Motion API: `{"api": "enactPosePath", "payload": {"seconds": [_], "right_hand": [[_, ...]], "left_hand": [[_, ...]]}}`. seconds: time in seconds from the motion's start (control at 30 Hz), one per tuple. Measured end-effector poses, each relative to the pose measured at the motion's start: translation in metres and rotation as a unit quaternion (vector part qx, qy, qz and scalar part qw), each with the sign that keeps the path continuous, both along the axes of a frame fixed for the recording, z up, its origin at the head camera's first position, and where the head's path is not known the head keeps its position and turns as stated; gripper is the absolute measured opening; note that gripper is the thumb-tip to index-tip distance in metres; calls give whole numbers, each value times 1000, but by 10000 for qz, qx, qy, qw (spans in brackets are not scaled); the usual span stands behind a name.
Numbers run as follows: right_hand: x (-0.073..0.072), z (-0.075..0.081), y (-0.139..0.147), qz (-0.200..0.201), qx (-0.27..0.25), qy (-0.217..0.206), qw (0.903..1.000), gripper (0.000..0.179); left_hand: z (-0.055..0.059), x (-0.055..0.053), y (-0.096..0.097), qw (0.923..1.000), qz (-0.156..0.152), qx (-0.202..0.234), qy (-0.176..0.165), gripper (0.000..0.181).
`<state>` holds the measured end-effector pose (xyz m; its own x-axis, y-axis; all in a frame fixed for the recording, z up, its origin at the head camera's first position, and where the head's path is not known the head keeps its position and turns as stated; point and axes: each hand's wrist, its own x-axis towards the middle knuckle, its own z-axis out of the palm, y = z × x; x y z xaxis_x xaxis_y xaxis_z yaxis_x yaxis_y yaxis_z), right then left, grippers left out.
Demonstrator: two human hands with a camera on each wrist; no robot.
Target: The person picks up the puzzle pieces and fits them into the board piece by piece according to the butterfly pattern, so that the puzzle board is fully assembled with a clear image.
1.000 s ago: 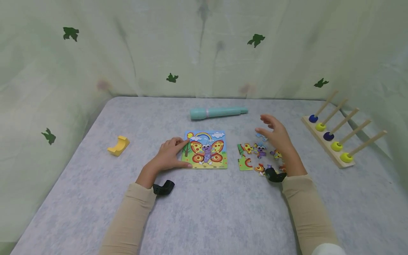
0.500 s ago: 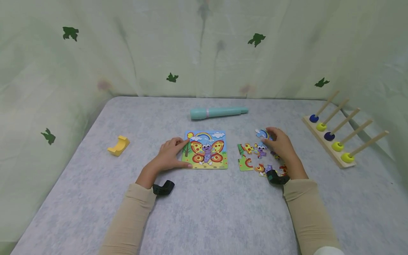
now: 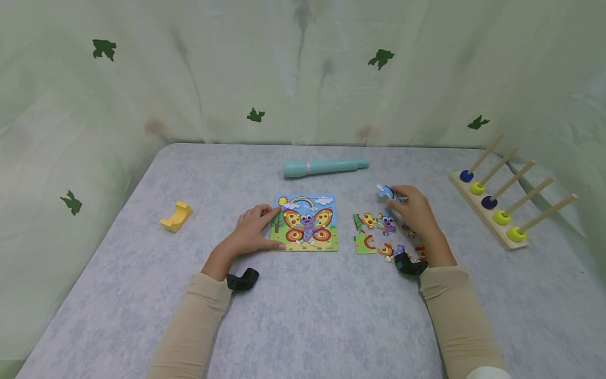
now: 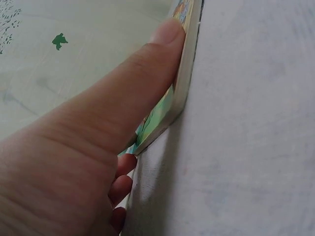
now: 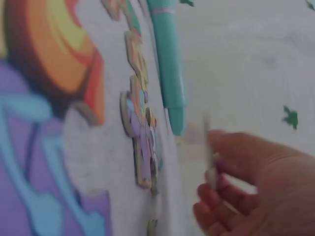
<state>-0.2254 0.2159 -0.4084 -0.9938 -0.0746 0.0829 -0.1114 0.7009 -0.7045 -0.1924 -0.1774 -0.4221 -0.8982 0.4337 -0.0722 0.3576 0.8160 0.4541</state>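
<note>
My left hand rests at the near-left corner of a square butterfly puzzle board. In the left wrist view its straight thumb presses on the board's edge, other fingertips lying by the corner. My right hand pinches a blue puzzle piece between thumb and fingers, raised above the table. Seen edge-on in the right wrist view, that piece is a thin blurred strip. Under and left of this hand lie several loose puzzle pieces, partly hidden by the hand and wrist camera.
A teal telescope-shaped tube lies behind the board. A wooden peg rack with blue and yellow rings stands at the right. A yellow curved block lies at the left. Pale curtains hang behind the table.
My right hand came down to the loose pieces, took hold of the blue puzzle piece and lifted it, tilting it. The left hand and the board stayed in place.
</note>
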Motion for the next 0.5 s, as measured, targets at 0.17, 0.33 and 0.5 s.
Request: {"api": "enactPosePath", "payload": {"seconds": [0.17, 0.33, 0.5], "right_hand": [[4, 20, -27, 452, -116, 565, 9973, 41], [9, 35, -62, 1002, -114, 871, 9911, 41], [7, 34, -97, 1640, -91, 975, 9816, 40]], "left_hand": [[0, 0, 0, 10000, 13, -21, 6, 99], [0, -1, 0, 10000, 4, -10, 25, 99], [0, -1, 1, 10000, 19, 39, -3, 99]]}}
